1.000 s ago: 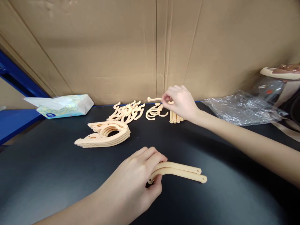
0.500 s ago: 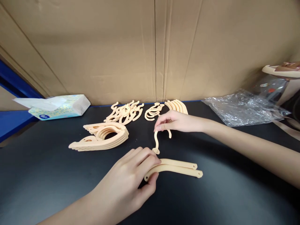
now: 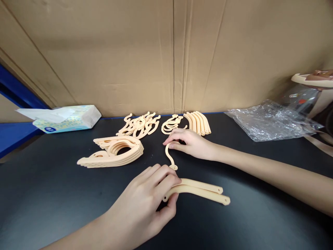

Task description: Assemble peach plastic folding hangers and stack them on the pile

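Under the fingers of my left hand (image 3: 153, 194) lie two curved beige hanger arms (image 3: 200, 194), side by side, with a small hole near their visible ends. The hand is closed on their left ends, which its fingers partly cover. Just beyond it, my right hand (image 3: 187, 142) pinches a thin beige hanger hook (image 3: 171, 156) by its curved top. The round base of that hook points down toward the left fingers, close to the arms. Whether hook and arms touch is hidden.
Stacked beige hanger pieces (image 3: 111, 158) lie left of my hands. Behind are a pile of curved parts (image 3: 140, 123), several hooks (image 3: 170, 125) and a row of arms (image 3: 197, 121). A tissue pack (image 3: 70, 119) stands back left, clear plastic bags (image 3: 270, 119) back right, before a cardboard wall (image 3: 117, 62).
My right hand has moved left and slightly nearer with the hook, turning its curve. The hanger arms in my left hand have shifted slightly right, their far ends swinging a little toward me.
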`<state>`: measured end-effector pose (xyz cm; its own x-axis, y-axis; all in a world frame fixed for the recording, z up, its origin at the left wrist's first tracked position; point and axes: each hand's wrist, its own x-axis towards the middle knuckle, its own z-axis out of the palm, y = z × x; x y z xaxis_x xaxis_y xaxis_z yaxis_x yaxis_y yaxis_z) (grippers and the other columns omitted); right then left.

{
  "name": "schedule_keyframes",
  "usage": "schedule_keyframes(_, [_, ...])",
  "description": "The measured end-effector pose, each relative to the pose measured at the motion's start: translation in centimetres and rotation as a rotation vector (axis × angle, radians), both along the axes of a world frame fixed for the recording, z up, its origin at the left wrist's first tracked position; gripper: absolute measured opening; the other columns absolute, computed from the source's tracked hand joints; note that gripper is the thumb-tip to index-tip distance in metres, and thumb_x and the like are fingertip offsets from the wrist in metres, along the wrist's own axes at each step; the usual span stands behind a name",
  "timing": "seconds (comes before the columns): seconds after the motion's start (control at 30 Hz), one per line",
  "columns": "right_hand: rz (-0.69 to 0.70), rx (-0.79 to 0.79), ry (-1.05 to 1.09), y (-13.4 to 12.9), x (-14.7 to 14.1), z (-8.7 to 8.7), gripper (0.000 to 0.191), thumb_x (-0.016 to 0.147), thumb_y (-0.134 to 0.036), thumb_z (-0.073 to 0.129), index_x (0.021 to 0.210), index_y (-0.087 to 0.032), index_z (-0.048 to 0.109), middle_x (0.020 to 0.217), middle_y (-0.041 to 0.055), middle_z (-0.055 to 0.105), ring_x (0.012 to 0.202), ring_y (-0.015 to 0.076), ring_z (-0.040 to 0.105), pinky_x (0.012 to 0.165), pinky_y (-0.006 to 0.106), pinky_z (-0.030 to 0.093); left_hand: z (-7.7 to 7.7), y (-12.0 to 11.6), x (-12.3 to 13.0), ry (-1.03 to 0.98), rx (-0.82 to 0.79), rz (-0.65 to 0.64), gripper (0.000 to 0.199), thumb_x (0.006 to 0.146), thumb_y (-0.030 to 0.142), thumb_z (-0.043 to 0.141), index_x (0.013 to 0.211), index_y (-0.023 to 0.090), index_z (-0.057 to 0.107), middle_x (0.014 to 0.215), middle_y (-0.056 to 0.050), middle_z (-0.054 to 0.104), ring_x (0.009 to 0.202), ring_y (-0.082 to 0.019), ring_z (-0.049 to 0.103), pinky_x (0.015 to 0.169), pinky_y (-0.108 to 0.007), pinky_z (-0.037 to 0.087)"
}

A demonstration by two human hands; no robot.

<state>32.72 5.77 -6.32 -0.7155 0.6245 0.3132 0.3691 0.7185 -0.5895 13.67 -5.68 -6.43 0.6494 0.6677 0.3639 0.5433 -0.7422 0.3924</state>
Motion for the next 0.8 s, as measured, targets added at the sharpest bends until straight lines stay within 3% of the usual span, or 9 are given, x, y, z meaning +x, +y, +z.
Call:
schedule_keyframes(0.53, [-0.022,0.452,-0.058,-0.8,-0.3,-1.6,0.022,0.096,-0.015,0.051,0.103,-0.013,0.071,0.095,0.0086,0.063,0.090,0.0193,0.058,0.079,0.032,0.049,-0.3,-0.2,-0.2,0.037,0.011,0.011,0.024,0.087,0.010,0.048,0.104,0.024,0.056,0.098,-0.001,0.060,0.085,-0.017,0.057,0.074,-0.030,0.046])
schedule_keyframes(0.8, [-0.019,0.512,-0.061,-0.7,-0.3,-1.8,0.022,0.097,-0.014,0.049,0.104,-0.012,0.070,0.094,0.0086,0.062,0.088,0.0183,0.057,0.075,0.030,0.049,0.0,0.0,-0.1,0.073,0.088,0.024,0.031,0.086,0.011,0.048,0.114,0.024,0.052,0.103,-0.001,0.064,0.087,-0.019,0.060,0.076,-0.032,0.048])
